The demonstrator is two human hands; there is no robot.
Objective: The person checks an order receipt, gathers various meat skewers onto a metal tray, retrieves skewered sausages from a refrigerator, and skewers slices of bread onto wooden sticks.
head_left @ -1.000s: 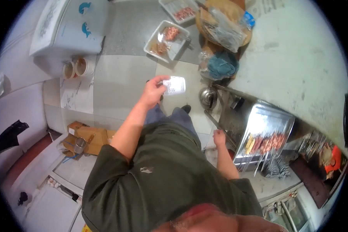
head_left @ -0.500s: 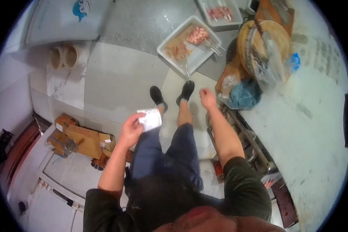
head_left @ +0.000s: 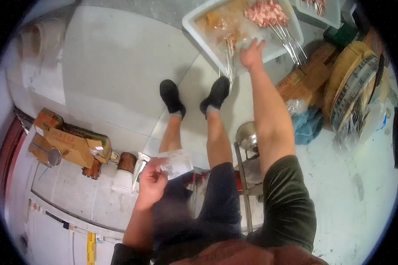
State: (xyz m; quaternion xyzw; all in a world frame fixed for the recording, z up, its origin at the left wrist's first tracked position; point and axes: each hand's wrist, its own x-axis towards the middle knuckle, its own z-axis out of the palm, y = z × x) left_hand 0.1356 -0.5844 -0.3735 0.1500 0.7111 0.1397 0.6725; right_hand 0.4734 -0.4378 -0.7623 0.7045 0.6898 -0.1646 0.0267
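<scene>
My left hand (head_left: 152, 183) pinches a white printed slip of paper (head_left: 179, 164) and holds it in front of my thigh. Stretched forward, my right hand (head_left: 253, 55) has its fingers apart and nothing in them. It is over the near side of a white tray (head_left: 191, 20); whether it touches the tray I cannot tell. Meat skewers (head_left: 266, 14) with metal sticks lie at the tray's right. Yellowish skewered pieces (head_left: 225, 31), their kind unclear, lie at its left, the sticks pointing towards me just left of my right hand.
A second tray (head_left: 329, 17) with meat skewers stands at the far right. Beside it are a round wooden board (head_left: 345, 84), cardboard (head_left: 303, 81) and a blue cloth-like bundle (head_left: 307, 126). A metal pot (head_left: 247, 136) is near my right leg. Cardboard boxes (head_left: 68, 143) lie at left.
My right hand has reached forward to the tray and its fingers have spread. The view has come closer to the tray. My left hand still holds the paper slip.
</scene>
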